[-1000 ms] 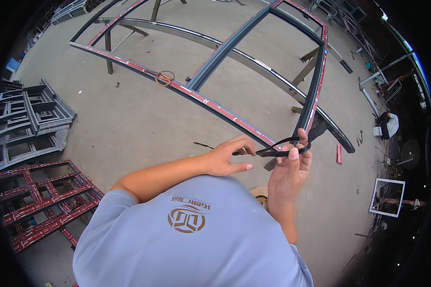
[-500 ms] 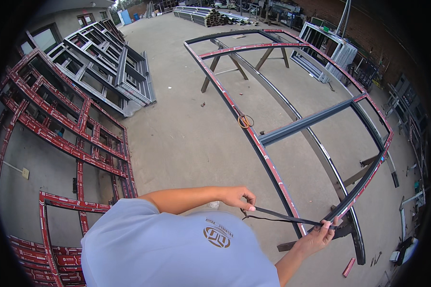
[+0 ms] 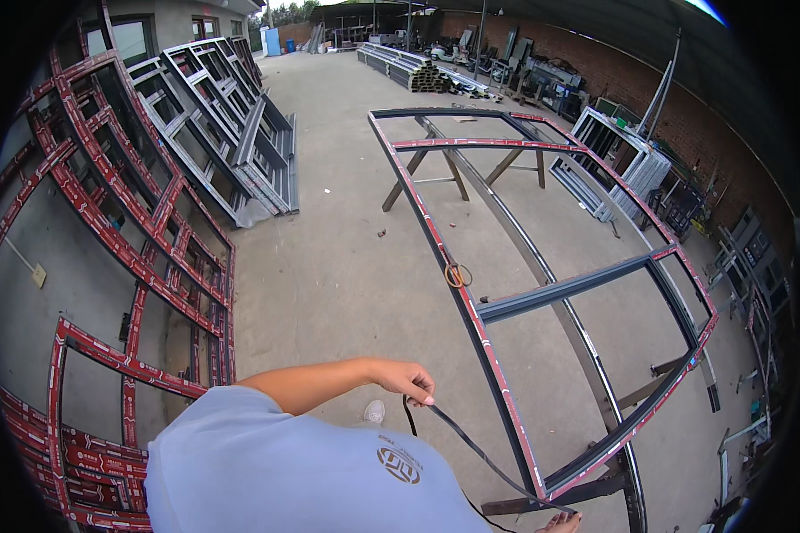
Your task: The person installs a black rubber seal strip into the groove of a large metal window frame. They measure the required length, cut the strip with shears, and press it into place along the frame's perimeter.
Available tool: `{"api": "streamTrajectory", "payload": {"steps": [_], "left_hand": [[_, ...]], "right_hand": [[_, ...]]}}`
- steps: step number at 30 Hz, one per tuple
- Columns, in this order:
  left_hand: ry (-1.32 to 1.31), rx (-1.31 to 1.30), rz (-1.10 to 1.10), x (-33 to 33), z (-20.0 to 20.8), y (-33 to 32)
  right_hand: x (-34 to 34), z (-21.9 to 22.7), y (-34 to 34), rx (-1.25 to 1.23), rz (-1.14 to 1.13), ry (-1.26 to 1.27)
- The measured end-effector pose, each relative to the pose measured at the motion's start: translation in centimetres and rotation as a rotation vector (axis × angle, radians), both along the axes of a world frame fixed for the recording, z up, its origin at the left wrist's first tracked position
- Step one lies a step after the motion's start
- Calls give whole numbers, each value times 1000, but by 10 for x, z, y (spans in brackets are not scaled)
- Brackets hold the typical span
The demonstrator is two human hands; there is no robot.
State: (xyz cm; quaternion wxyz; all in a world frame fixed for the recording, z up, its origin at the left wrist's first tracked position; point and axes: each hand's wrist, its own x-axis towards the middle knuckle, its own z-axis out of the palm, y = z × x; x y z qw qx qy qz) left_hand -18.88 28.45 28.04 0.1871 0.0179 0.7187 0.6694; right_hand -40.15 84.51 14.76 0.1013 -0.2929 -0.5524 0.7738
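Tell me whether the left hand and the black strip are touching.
Touching. The head view shows the left hand pinching the black strip at the fingertips, the strip running from there toward the lower right.

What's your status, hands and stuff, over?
Left hand pinching black strip. Right hand also holding it, partly out of view. Red-taped frame close by right hand.

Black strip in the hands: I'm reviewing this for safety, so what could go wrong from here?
The black strip runs from the left hand to the right hand, crossing the near corner of the frame in this view, so it might snag there. A loose strand hangs below the left hand and could tangle. The loops on the frame might slip off if it is bumped.
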Motion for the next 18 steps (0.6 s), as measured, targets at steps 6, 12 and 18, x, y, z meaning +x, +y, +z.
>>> {"api": "streamTrajectory", "payload": {"steps": [6,12,18], "left_hand": [[66,23,-18,-27,-12,61],[120,184,64,-42,-33,103],[179,192,100,-37,-61,105]], "right_hand": [[75,-3,-146,187,849,-127],[106,80,-242,243,1449,225],[106,107,-263,491,1450,517]]}}
